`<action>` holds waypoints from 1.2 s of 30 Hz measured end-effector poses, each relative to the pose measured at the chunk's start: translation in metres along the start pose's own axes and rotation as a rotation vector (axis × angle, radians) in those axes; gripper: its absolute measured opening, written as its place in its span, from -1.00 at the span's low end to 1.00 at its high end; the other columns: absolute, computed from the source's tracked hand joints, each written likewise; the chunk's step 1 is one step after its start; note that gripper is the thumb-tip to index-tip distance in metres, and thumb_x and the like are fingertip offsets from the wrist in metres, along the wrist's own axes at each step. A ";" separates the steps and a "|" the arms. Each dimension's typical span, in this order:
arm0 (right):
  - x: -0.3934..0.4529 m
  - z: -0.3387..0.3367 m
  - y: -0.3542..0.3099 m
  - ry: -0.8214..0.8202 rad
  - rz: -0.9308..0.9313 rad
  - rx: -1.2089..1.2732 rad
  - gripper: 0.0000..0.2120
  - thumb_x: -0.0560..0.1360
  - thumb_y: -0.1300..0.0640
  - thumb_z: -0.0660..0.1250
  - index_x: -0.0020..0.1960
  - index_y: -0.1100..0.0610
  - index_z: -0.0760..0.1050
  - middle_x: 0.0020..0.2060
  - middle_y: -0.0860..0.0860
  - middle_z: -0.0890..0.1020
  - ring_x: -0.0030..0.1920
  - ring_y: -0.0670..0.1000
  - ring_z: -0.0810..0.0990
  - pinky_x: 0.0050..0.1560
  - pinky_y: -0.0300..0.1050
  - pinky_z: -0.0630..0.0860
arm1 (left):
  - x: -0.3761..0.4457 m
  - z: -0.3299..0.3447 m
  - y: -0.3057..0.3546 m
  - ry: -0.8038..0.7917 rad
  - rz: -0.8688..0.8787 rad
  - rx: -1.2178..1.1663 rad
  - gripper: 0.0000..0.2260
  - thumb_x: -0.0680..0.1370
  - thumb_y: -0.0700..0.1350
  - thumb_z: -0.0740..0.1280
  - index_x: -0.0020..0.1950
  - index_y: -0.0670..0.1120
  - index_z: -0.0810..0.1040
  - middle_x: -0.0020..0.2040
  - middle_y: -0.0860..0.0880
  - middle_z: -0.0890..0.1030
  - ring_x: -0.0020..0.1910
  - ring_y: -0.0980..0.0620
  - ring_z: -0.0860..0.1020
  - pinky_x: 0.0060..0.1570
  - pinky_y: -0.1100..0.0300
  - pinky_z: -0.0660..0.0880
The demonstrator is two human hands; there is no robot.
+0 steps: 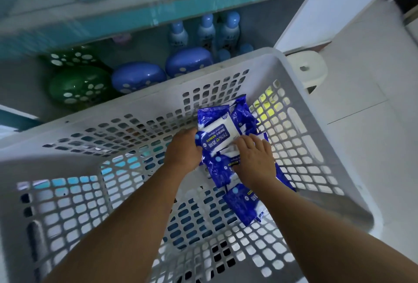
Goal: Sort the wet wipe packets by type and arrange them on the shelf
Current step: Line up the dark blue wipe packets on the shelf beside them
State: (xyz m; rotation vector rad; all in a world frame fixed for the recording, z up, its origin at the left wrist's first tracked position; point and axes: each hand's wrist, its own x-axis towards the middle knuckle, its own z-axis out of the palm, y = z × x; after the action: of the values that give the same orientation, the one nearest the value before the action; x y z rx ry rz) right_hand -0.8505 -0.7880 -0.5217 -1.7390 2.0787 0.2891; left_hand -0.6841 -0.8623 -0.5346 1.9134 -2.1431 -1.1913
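Observation:
Both my arms reach down into a white perforated basket (67,169). Several blue and white wet wipe packets lie in a heap at its far right corner. My left hand (183,149) grips the left end of the top packet (217,133), which reads "75% Alcohol Wipes". My right hand (255,158) lies over that packet's right end and on the packets beneath, fingers bent around its edge. Another blue packet (244,206) lies loose nearer to me on the basket floor. A teal-edged shelf (113,20) runs across the top of the view.
Below the teal shelf edge stand green perforated containers (79,86), blue rounded containers (138,77) and several pale blue bottles (205,31). A white stool (309,70) sits right of the basket on a pale tiled floor (373,124).

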 end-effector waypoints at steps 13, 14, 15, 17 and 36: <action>-0.009 -0.018 -0.001 0.112 -0.011 -0.016 -0.67 0.52 -0.12 0.29 0.23 -0.04 0.42 0.10 -0.06 0.58 0.25 0.02 0.45 0.47 0.03 -0.06 | -0.027 -0.016 0.008 0.092 -0.090 -0.199 -0.73 0.57 -0.13 0.30 0.26 -0.13 0.43 0.16 -0.13 0.59 0.07 -0.12 0.58 -0.11 0.14 0.47; -0.012 -0.023 -0.005 0.129 -0.005 0.027 -0.70 0.53 -0.11 0.28 0.20 -0.04 0.43 0.05 -0.06 0.60 0.18 0.02 0.50 0.46 0.02 0.00 | -0.035 -0.023 0.007 0.118 -0.098 -0.205 -0.72 0.57 -0.12 0.29 0.27 -0.12 0.43 0.17 -0.12 0.59 0.08 -0.11 0.58 -0.07 0.12 0.48; -0.014 -0.029 -0.010 0.145 0.000 0.075 -0.72 0.53 -0.11 0.28 0.19 -0.04 0.45 0.00 -0.05 0.62 0.12 0.03 0.54 0.42 0.00 0.09 | -0.043 -0.030 0.005 0.146 -0.106 -0.215 -0.72 0.57 -0.11 0.29 0.27 -0.11 0.43 0.17 -0.11 0.59 0.09 -0.10 0.57 -0.04 0.10 0.49; -0.021 -0.042 -0.025 0.199 0.003 0.169 -0.73 0.53 -0.12 0.28 0.17 -0.04 0.48 -0.06 -0.02 0.65 0.01 0.07 0.56 0.22 -0.04 0.32 | -0.063 -0.047 0.003 0.192 -0.118 -0.236 -0.71 0.58 -0.11 0.29 0.29 -0.11 0.42 0.18 -0.11 0.58 0.09 -0.10 0.56 -0.02 0.11 0.48; -0.164 -0.202 -0.208 0.327 -0.328 0.704 -0.79 0.48 -0.03 0.39 0.05 0.03 0.51 -0.26 -0.08 0.56 -0.22 0.00 0.51 -0.26 -0.15 0.32 | -0.292 -0.244 -0.006 0.793 -0.117 -0.583 -0.85 0.56 -0.21 0.31 0.10 -0.06 0.45 -0.08 0.01 0.55 -0.21 0.12 0.51 -0.22 0.37 0.43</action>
State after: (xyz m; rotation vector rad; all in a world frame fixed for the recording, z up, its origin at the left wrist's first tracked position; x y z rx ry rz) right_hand -0.6616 -0.7673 -0.2483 -1.6839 1.7243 -0.7758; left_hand -0.4884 -0.7349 -0.2345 1.8017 -1.1460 -0.7411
